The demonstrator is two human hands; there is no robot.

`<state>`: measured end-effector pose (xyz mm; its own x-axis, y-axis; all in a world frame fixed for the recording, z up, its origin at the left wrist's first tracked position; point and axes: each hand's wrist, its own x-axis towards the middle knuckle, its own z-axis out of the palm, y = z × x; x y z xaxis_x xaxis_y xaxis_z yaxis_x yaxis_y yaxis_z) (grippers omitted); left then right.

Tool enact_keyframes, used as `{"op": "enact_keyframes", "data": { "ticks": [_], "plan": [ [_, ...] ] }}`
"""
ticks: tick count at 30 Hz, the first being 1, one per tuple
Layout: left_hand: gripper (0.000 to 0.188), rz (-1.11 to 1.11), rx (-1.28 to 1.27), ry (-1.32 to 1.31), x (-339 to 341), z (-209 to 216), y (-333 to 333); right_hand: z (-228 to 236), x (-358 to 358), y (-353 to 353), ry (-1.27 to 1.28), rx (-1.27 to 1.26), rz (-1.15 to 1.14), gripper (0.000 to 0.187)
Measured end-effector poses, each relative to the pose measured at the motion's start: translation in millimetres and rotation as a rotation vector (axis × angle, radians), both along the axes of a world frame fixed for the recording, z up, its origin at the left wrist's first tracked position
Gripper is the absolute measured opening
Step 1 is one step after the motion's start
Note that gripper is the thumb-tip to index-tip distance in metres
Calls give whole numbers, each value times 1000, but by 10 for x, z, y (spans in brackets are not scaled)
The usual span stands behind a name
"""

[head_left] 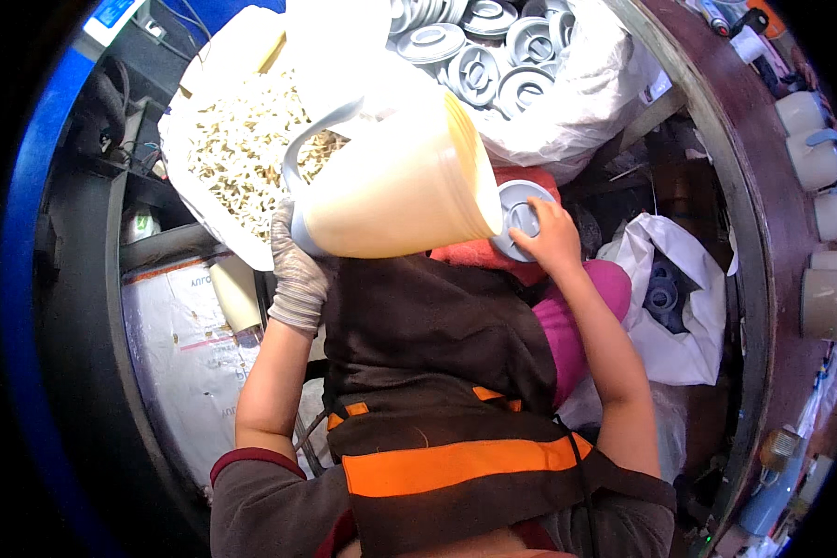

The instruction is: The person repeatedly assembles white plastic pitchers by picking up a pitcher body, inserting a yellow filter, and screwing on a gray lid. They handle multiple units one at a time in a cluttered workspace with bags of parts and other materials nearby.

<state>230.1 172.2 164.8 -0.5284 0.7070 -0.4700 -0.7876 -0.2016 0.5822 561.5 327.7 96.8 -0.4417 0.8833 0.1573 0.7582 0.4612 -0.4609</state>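
A cream plastic pitcher (391, 186) with a grey handle and base lies tilted on its side above my lap, its mouth turned to the right. My left hand (299, 265), in a striped knit glove, is closed around its grey base end, by the lower part of the handle. My bare right hand (553, 232) grips a round grey lid (515, 206) by its edge, thumb and fingers over its face. The lid stands just beside the pitcher's rim; whether they touch, I cannot tell. A red cloth (465, 253) lies under them.
A white sack (181, 153) of small pale scraps stands at the far left. Farther back, a white plastic bag (595, 112) holds several grey lids (474, 74). On the right are another white bag (702, 316) with dark grey parts and a brown shelf edge (749, 121) with cream cups (814, 158).
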Motion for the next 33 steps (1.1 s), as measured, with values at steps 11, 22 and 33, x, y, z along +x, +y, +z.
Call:
{"op": "enact_keyframes", "data": {
  "ticks": [11,22,33],
  "plan": [
    [48,-212,117,-81,338,38,-100,1212,-158,-619,890,-213,128,64],
    [41,-263,163,27,378,95,-202,1074,10,-837,812,-102,206,66],
    [47,-269,276,619,598,757,-293,1150,3,-773,1087,-506,53,56]
  ]
}}
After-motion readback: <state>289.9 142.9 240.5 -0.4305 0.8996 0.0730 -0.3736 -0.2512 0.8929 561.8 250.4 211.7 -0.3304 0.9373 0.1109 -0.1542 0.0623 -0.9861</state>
